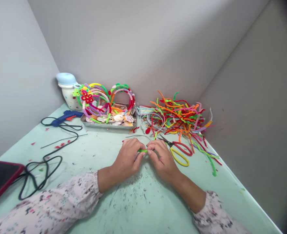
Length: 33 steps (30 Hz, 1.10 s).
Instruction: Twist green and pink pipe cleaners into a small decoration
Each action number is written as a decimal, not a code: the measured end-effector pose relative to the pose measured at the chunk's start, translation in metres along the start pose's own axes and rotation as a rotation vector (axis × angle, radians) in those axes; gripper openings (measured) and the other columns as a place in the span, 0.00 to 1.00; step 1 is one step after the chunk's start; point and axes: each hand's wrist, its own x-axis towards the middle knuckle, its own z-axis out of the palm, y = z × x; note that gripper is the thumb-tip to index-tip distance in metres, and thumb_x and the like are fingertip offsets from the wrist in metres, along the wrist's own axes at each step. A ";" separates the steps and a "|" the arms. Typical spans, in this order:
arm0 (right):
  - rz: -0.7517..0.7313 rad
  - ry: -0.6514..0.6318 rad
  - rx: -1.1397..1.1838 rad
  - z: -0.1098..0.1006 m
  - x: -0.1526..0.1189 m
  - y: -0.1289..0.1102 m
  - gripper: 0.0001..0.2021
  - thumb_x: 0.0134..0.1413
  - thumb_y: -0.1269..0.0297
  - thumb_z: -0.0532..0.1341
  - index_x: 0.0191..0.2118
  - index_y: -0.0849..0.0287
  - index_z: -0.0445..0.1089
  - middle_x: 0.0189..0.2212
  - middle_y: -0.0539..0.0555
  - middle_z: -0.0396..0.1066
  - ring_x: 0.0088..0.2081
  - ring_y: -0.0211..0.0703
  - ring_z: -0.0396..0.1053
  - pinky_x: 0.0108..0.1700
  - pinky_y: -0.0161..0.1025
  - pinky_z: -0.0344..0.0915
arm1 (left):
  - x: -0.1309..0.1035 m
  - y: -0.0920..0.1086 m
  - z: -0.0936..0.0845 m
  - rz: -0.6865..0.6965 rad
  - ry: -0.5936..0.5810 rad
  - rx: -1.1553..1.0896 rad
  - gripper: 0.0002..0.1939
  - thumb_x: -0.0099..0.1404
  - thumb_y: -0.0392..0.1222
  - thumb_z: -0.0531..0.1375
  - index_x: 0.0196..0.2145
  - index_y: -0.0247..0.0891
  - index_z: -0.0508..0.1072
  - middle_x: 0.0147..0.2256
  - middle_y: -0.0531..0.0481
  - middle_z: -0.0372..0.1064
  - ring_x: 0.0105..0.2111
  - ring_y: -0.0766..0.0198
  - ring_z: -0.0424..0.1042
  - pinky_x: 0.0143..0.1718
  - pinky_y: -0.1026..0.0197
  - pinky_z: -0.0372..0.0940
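My left hand (130, 156) and my right hand (163, 159) meet over the middle of the table, thumbs and fingers pinched. Between them shows a short bright green length of pipe cleaner (142, 150), gripped from both sides; most of it is hidden by the fingers. A thin grey wire (138, 136) curves just behind the knuckles, and whether it joins the green piece I cannot tell. Scissors (179, 151) with one red and one yellow handle loop lie right beside my right hand, blades partly spread.
A metal tray (109, 126) holds shells and several fuzzy coloured hoops (97, 97). To its right are coiled wires (155, 120) and a heap of pipe cleaners (182, 113). A blue glue gun (66, 117), its black cord (57, 159), a phone (2, 178) and a lidded cup (70, 94) occupy the left.
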 end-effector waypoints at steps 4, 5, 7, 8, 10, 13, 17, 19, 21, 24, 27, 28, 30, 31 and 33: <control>0.004 -0.022 0.031 -0.001 0.000 0.000 0.06 0.62 0.67 0.51 0.36 0.55 0.64 0.43 0.54 0.65 0.48 0.44 0.61 0.52 0.46 0.58 | -0.001 0.000 0.000 0.020 -0.013 0.002 0.04 0.66 0.37 0.52 0.35 0.37 0.65 0.34 0.48 0.65 0.37 0.59 0.62 0.43 0.54 0.55; 0.007 -0.028 0.040 -0.001 0.000 0.000 0.07 0.62 0.67 0.51 0.36 0.55 0.64 0.44 0.54 0.65 0.48 0.44 0.60 0.52 0.46 0.58 | -0.001 0.000 0.000 0.024 -0.016 0.002 0.04 0.66 0.37 0.52 0.36 0.37 0.65 0.34 0.48 0.65 0.38 0.59 0.62 0.43 0.54 0.55; 0.012 -0.041 0.059 -0.001 -0.001 0.000 0.07 0.63 0.67 0.50 0.36 0.55 0.64 0.45 0.54 0.64 0.49 0.44 0.60 0.53 0.46 0.57 | -0.001 0.000 0.000 0.028 -0.020 0.000 0.04 0.66 0.37 0.52 0.36 0.37 0.65 0.35 0.48 0.65 0.38 0.59 0.62 0.42 0.54 0.55; 0.015 -0.047 0.068 -0.001 -0.001 0.000 0.07 0.63 0.67 0.50 0.36 0.55 0.64 0.45 0.54 0.64 0.49 0.44 0.60 0.53 0.46 0.57 | -0.001 0.000 0.001 0.028 -0.019 0.000 0.04 0.66 0.37 0.52 0.36 0.37 0.65 0.34 0.48 0.65 0.38 0.59 0.62 0.43 0.54 0.55; 0.020 -0.055 0.083 -0.001 -0.001 0.000 0.08 0.63 0.67 0.50 0.36 0.55 0.64 0.45 0.54 0.64 0.50 0.44 0.60 0.53 0.46 0.57 | -0.001 0.000 0.000 0.026 -0.019 -0.003 0.04 0.66 0.37 0.51 0.36 0.38 0.65 0.34 0.48 0.65 0.38 0.59 0.62 0.43 0.54 0.55; 0.022 -0.043 0.073 -0.002 -0.001 -0.001 0.08 0.63 0.66 0.50 0.35 0.55 0.65 0.45 0.54 0.65 0.50 0.45 0.60 0.54 0.47 0.57 | -0.001 0.000 -0.001 0.021 -0.015 -0.026 0.04 0.66 0.38 0.51 0.36 0.38 0.65 0.34 0.48 0.65 0.38 0.58 0.63 0.43 0.54 0.56; 0.008 -0.024 0.021 -0.002 0.000 -0.002 0.08 0.62 0.67 0.50 0.36 0.56 0.66 0.44 0.54 0.66 0.49 0.46 0.61 0.52 0.48 0.57 | 0.000 0.001 -0.003 0.003 -0.013 -0.053 0.04 0.66 0.38 0.52 0.35 0.38 0.65 0.34 0.48 0.66 0.37 0.59 0.63 0.43 0.54 0.56; 0.007 -0.025 0.017 -0.002 0.000 -0.002 0.09 0.63 0.67 0.50 0.35 0.55 0.67 0.45 0.54 0.66 0.49 0.46 0.61 0.52 0.49 0.57 | 0.000 0.001 -0.003 0.009 -0.014 -0.055 0.04 0.66 0.37 0.52 0.36 0.38 0.66 0.34 0.48 0.66 0.37 0.59 0.63 0.43 0.54 0.56; 0.013 -0.024 0.028 -0.002 -0.001 -0.002 0.10 0.63 0.67 0.49 0.35 0.55 0.67 0.45 0.54 0.66 0.49 0.46 0.61 0.53 0.49 0.58 | 0.000 0.001 -0.003 0.017 -0.018 -0.050 0.04 0.66 0.37 0.52 0.36 0.38 0.66 0.34 0.48 0.66 0.37 0.59 0.63 0.43 0.54 0.56; 0.022 -0.028 0.056 -0.001 -0.001 -0.002 0.11 0.63 0.67 0.49 0.35 0.55 0.67 0.45 0.54 0.66 0.49 0.46 0.61 0.53 0.49 0.58 | 0.000 0.001 -0.002 0.018 -0.028 -0.037 0.05 0.66 0.37 0.51 0.36 0.38 0.66 0.34 0.48 0.65 0.38 0.59 0.63 0.44 0.53 0.56; 0.030 -0.034 0.079 -0.001 -0.001 -0.001 0.11 0.63 0.66 0.49 0.33 0.56 0.67 0.46 0.54 0.66 0.49 0.45 0.61 0.54 0.49 0.57 | 0.000 0.001 -0.002 0.021 -0.034 -0.033 0.05 0.66 0.37 0.51 0.37 0.38 0.66 0.34 0.47 0.65 0.38 0.58 0.63 0.44 0.53 0.57; 0.032 -0.035 0.085 -0.001 0.000 0.000 0.11 0.63 0.66 0.49 0.33 0.56 0.66 0.46 0.54 0.66 0.50 0.45 0.61 0.54 0.49 0.57 | 0.000 0.001 -0.002 0.022 -0.037 -0.033 0.05 0.66 0.37 0.51 0.37 0.38 0.66 0.34 0.47 0.65 0.38 0.58 0.63 0.44 0.53 0.57; 0.034 -0.035 0.089 0.000 0.000 0.000 0.11 0.63 0.66 0.49 0.32 0.56 0.66 0.46 0.54 0.66 0.49 0.45 0.62 0.54 0.48 0.58 | 0.000 0.001 -0.002 0.021 -0.040 -0.034 0.05 0.66 0.37 0.51 0.36 0.38 0.66 0.34 0.47 0.65 0.38 0.58 0.63 0.44 0.53 0.56; 0.034 -0.030 0.086 0.000 0.000 0.000 0.11 0.63 0.66 0.50 0.32 0.56 0.66 0.46 0.54 0.66 0.49 0.45 0.62 0.54 0.48 0.58 | 0.000 0.001 -0.002 0.017 -0.040 -0.036 0.05 0.66 0.37 0.52 0.36 0.37 0.66 0.34 0.47 0.65 0.38 0.59 0.63 0.44 0.54 0.56; 0.030 0.003 0.064 0.000 0.000 0.000 0.10 0.62 0.67 0.51 0.32 0.56 0.67 0.45 0.54 0.67 0.49 0.45 0.62 0.53 0.48 0.58 | 0.000 0.001 -0.002 0.004 -0.029 -0.048 0.05 0.66 0.38 0.52 0.35 0.37 0.66 0.34 0.48 0.65 0.38 0.59 0.63 0.44 0.54 0.56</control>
